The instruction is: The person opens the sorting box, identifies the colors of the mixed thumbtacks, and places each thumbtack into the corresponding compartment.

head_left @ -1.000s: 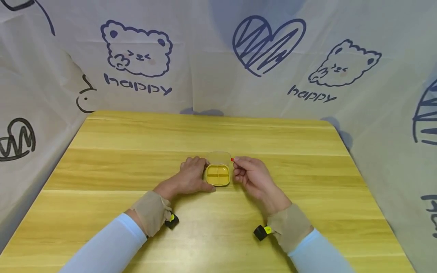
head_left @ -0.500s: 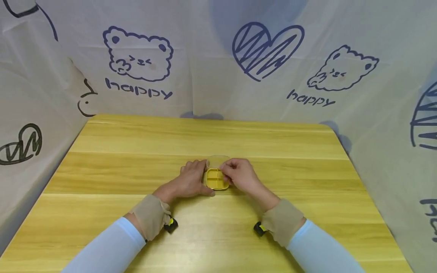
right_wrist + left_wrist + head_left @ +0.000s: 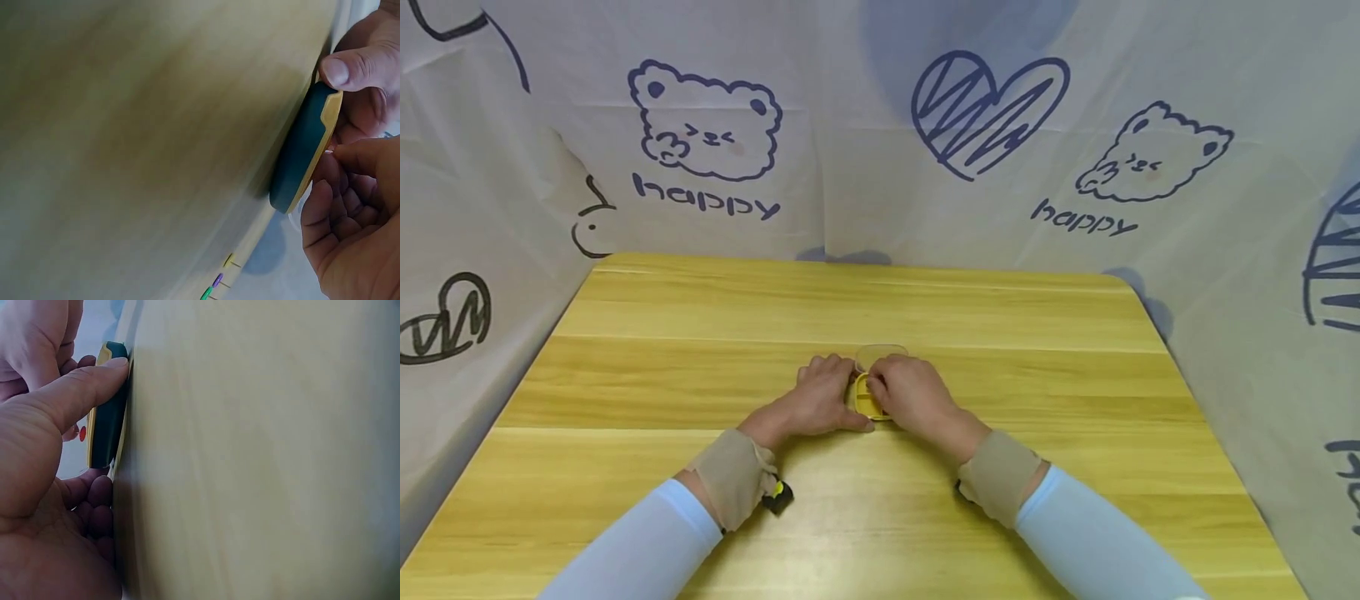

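A small pill box (image 3: 868,406) sits mid-table, with yellow compartments, a dark teal outside (image 3: 299,149) and a clear lid (image 3: 880,351) standing open at the back. My left hand (image 3: 823,398) grips its left side, thumb along the near wall and fingers round toward the back. Over the compartments is my right hand (image 3: 917,398), which covers the box's right part. Its thumb and finger pinch something small, mostly hidden by the fingertips in the right wrist view. In the left wrist view a red thumbtack (image 3: 82,434) shows its round head beside those fingertips.
Yellow (image 3: 229,259), purple (image 3: 217,280) and green (image 3: 207,292) thumbtacks lie point up on the wood-grain table (image 3: 647,375), to the right of the box. White cloth (image 3: 865,192) with blue drawings hangs behind the table's far edge.
My right hand has moved left from beside the pill box to over its compartments, carrying the red thumbtack. My left hand has stayed on the box.
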`<action>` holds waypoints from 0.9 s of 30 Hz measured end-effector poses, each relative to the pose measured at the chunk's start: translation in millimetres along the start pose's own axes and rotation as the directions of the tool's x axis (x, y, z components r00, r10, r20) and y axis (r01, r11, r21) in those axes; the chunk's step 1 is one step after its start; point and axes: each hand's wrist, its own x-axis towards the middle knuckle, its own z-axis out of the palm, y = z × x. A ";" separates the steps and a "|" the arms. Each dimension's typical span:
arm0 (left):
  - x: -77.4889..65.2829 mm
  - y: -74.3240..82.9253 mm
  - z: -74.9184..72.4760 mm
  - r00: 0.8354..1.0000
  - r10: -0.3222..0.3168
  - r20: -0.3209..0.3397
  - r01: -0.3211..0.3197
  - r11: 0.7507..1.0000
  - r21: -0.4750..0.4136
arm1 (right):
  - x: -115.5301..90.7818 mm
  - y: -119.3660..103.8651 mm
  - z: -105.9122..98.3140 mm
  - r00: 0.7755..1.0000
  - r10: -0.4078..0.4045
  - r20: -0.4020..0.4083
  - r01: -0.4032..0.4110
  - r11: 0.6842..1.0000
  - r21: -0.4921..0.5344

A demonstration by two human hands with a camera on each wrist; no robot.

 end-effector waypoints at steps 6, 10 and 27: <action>0.2 0.8 0.8 1.000 -0.007 -0.004 0.007 1.000 0.004 | -0.6 -1.6 2.8 0.999 -0.033 -0.011 0.032 0.998 -0.047; 0.5 0.8 1.5 1.000 -0.006 -0.003 0.006 1.000 0.007 | -0.3 -1.6 3.0 0.999 -0.033 -0.009 0.032 0.998 -0.054; 1.3 0.8 0.9 1.000 -0.002 0.002 0.002 1.000 0.016 | 1.1 2.2 2.4 1.000 -0.010 0.017 0.010 1.000 -0.017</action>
